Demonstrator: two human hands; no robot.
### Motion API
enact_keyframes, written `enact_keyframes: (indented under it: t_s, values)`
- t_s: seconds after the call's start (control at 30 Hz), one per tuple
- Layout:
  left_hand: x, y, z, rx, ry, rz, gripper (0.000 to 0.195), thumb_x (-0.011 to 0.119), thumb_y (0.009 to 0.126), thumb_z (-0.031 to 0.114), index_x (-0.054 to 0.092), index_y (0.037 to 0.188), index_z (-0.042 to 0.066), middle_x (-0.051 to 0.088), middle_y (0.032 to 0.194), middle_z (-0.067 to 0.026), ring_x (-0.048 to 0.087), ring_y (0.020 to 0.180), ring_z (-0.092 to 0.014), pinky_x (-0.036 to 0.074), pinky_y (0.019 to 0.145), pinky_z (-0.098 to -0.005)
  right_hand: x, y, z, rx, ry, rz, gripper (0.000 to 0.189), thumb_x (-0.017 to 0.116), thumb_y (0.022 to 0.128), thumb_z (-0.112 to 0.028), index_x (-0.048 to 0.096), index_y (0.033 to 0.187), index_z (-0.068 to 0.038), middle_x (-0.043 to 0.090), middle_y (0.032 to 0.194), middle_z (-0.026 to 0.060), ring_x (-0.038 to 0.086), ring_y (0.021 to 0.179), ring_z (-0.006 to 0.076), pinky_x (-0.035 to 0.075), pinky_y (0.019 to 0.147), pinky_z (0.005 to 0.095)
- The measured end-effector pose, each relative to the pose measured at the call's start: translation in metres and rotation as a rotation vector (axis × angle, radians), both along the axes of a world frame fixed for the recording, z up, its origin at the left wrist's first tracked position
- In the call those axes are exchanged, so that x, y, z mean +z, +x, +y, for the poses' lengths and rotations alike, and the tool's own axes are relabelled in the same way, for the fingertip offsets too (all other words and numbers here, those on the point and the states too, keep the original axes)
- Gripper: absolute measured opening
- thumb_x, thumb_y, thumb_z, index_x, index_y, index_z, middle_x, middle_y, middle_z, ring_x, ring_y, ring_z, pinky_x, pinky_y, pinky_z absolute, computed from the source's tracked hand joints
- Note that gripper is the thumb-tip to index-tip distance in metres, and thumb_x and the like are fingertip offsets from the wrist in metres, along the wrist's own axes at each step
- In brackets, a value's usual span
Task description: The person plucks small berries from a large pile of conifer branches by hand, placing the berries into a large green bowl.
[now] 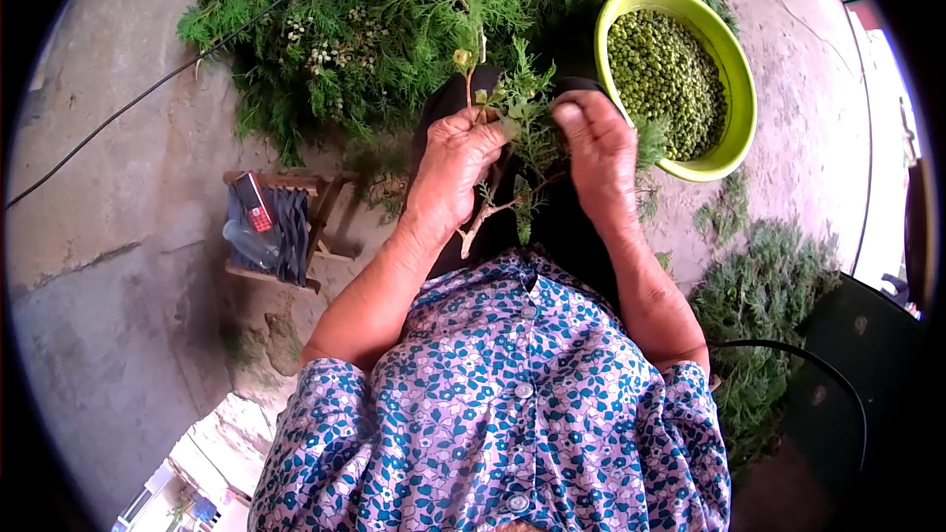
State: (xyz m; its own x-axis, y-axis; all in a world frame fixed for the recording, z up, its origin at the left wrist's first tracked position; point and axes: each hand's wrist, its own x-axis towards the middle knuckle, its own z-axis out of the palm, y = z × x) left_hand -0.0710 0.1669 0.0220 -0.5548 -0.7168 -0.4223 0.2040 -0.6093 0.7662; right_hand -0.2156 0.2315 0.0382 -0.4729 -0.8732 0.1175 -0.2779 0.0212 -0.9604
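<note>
My left hand (460, 162) grips a cut conifer sprig (538, 144) between thumb and fingers, over my lap. The sprig has flat green foliage, a bare forked woody stem (480, 225) pointing towards me, and a few pale green cones near my left thumb. Just right of the foliage is my right hand (597, 151), its fingers curled in and blurred. Whether anything is between those fingertips I cannot tell. Beyond my right hand stands a lime-green plastic basin (741, 100), holding many small green cones (665, 81).
A large heap of conifer branches (414, 22) lies ahead. On my left, a folding stool (288, 225) bears a red mobile phone (253, 201) and a clear plastic bottle (251, 244). A black cable (148, 100) crosses the concrete floor. More cut foliage (768, 295) lies at my right.
</note>
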Motion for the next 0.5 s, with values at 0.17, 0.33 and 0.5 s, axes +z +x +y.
enact_keyframes:
  t_s: [0.17, 0.33, 0.5]
  values:
    - [0.001, -0.005, 0.008, 0.031, -0.13, -0.027, 0.005, 0.067, 0.078, 0.013, 0.061, 0.078, 0.011, 0.045, 0.058, 0.0113, 0.032, 0.048, 0.001, 0.022, 0.042, -0.0152, 0.009, -0.014, -0.004, -0.023, 0.048, -0.74, 0.011, 0.054, 0.086, -0.009, 0.058, 0.092, -0.001, 0.057, 0.08, 0.0019, 0.048, 0.061, 0.0094, 0.04, 0.057, 0.0199]
    - [0.003, -0.003, 0.007, 0.011, -0.152, -0.049, 0.004, 0.064, 0.08, 0.008, 0.065, 0.082, 0.005, 0.054, 0.064, 0.0082, 0.04, 0.054, 0.0, 0.031, 0.049, -0.0151, 0.008, -0.019, -0.01, 0.032, 0.139, -0.617, 0.014, 0.052, 0.086, -0.007, 0.058, 0.096, 0.0, 0.056, 0.073, 0.002, 0.046, 0.058, 0.0074, 0.037, 0.051, 0.0192]
    - [-0.003, -0.002, 0.006, 0.111, -0.112, 0.029, 0.006, 0.066, 0.079, 0.011, 0.062, 0.082, 0.008, 0.048, 0.06, 0.0089, 0.036, 0.049, 0.0, 0.025, 0.041, -0.0154, 0.033, -0.006, -0.002, -0.204, -0.301, 0.408, 0.014, 0.053, 0.075, 0.009, 0.061, 0.083, 0.001, 0.062, 0.074, 0.0091, 0.058, 0.07, 0.019, 0.048, 0.062, 0.0285]
